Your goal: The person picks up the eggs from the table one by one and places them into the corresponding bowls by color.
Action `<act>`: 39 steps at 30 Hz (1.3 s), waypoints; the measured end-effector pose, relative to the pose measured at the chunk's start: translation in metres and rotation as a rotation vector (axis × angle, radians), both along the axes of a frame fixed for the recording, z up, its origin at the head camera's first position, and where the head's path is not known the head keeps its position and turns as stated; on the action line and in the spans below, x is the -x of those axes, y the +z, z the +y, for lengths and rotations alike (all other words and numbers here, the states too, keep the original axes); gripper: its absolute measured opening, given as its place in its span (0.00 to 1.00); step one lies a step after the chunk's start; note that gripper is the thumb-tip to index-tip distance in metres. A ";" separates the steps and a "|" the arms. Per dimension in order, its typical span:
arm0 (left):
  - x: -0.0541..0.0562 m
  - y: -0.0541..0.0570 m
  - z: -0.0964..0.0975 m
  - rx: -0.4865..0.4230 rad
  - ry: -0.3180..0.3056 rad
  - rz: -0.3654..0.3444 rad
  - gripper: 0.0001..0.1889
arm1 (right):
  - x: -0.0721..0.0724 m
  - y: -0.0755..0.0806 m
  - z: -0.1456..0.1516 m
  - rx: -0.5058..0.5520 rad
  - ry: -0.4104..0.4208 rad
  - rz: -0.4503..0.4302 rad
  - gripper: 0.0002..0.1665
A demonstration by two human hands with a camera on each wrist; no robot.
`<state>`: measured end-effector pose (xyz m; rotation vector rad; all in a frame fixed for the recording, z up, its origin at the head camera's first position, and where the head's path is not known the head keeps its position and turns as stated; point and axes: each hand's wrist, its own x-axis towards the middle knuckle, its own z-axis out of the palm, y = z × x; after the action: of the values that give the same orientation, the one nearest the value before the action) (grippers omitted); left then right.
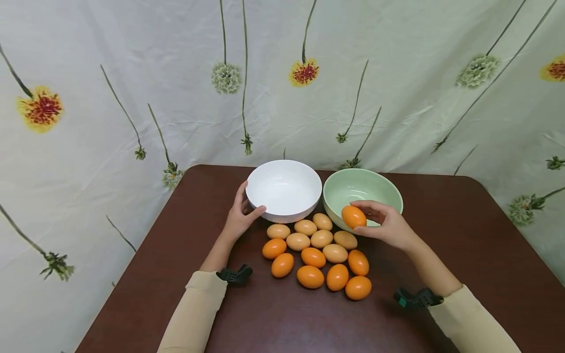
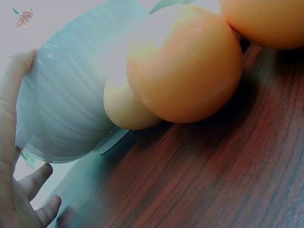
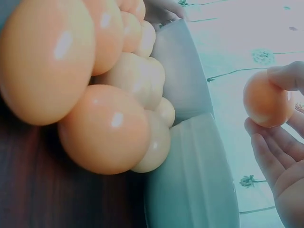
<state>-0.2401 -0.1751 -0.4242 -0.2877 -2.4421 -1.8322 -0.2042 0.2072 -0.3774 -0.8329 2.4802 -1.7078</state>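
orange egg (image 1: 353,216), pinched by right hand (image 1: 388,225), partly hides green bowl (image 1: 346,189); spread left hand (image 1: 239,219) touches white bowl (image 1: 284,193).

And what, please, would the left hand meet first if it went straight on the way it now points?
The white bowl: the left hand rests against its side with no visible gap, so going straight on would probably push it.

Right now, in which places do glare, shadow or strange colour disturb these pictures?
Head: small highlights on the orange eggs, faint sheen on the table; left wrist: pale glare atop the nearest egg, dark shadow beside it, white bowl tinted bluish; right wrist: bright spots on several eggs, floral cloth washed out.
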 end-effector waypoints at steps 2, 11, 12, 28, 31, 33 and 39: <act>0.000 -0.001 0.000 -0.005 -0.002 0.005 0.46 | 0.003 0.001 -0.002 0.002 0.003 -0.010 0.30; -0.001 -0.001 0.002 -0.006 -0.003 0.020 0.46 | 0.016 0.007 -0.017 -0.005 0.021 0.011 0.31; -0.001 -0.001 0.002 -0.006 -0.003 0.024 0.46 | 0.018 0.008 -0.019 -0.006 0.023 0.016 0.31; 0.009 -0.011 -0.001 0.004 0.000 0.014 0.47 | 0.037 0.019 -0.045 0.005 0.065 -0.001 0.30; 0.019 -0.025 -0.005 -0.002 0.003 0.012 0.48 | 0.040 0.021 -0.050 0.011 0.075 -0.018 0.31; 0.023 -0.031 -0.007 -0.005 0.007 0.014 0.48 | 0.042 0.022 -0.053 0.014 0.087 -0.021 0.31; 0.022 -0.034 -0.008 -0.004 0.016 0.040 0.47 | 0.050 0.021 -0.063 0.021 0.111 -0.031 0.31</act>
<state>-0.2620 -0.1830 -0.4580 -0.3001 -2.4076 -1.8067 -0.2542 0.1446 -0.3560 -0.9202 2.3527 -1.7000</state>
